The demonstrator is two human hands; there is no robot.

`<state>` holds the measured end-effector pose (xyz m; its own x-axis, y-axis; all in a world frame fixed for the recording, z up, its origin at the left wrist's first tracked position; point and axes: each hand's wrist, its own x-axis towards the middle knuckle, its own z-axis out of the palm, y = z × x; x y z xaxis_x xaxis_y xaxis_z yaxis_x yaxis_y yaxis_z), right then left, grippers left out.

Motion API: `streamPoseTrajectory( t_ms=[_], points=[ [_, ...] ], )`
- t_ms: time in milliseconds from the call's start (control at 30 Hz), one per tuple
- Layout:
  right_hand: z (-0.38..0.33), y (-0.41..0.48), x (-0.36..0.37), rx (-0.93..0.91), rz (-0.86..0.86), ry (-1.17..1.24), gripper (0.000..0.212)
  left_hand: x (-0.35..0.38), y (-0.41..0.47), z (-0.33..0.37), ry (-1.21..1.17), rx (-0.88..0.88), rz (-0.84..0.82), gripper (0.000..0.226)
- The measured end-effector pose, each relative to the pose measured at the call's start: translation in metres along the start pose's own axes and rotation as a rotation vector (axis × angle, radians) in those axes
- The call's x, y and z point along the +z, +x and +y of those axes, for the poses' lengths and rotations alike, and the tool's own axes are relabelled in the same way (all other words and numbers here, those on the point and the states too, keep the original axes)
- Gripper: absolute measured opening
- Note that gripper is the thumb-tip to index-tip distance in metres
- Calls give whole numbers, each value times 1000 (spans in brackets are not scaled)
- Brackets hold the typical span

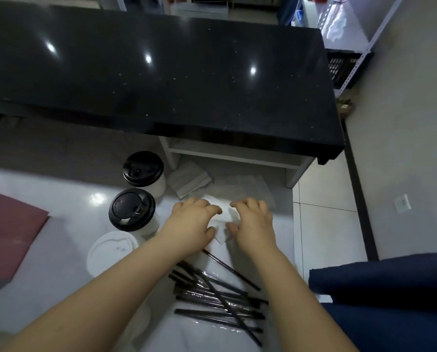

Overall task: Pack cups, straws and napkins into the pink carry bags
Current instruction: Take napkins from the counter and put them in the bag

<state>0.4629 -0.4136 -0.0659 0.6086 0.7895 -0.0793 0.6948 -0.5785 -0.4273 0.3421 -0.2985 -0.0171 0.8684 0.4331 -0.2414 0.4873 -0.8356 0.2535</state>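
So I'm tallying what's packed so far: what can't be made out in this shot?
All in the head view:
pink carry bag: cut off by the left edge; contents unseen.
napkin: mostly covered by the left hand and right hand; one sheet or several, pinched or pressed, unclear.
white-lidded cup: partly behind the left forearm.
straws: overlapping, with wrapper glare; count unclear.

Three cups stand below the black counter (pixel 161 72): a far black-lidded cup (pixel 143 169), a near black-lidded cup (pixel 132 209) and one white-lidded cup (pixel 112 252). One pink carry bag (pixel 9 229) lies further left. The black straws (pixel 220 298) number roughly ten, overlapping. One white napkin (pixel 223 217) lies nearest, and the loose napkins (pixel 243 186) beyond are uncountable.
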Motion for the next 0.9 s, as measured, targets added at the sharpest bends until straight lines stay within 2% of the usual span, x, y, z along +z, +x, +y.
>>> streamPoseTrajectory(
  t_ms=[133,300,367,567,700,900],
  points=[
    [1,11,11,-17,-44,-57,48,-5,12,-3,9,-33,13,45],
    [2,8,25,6,140,-23,12,-9,16,-5,-3,-75,38,45],
    [3,7,26,17,165,-4,7,-11,14,-5,-19,-86,58,45],
    [0,5,4,-14,238,162,9,-24,1,0,-42,-115,119,46],
    [-12,-3,-28,-103,279,266,10,-40,-14,3,-59,-146,228,43],
    [-48,-18,-66,-310,365,182,11,-68,-47,3,-56,-232,444,39]
  ],
)
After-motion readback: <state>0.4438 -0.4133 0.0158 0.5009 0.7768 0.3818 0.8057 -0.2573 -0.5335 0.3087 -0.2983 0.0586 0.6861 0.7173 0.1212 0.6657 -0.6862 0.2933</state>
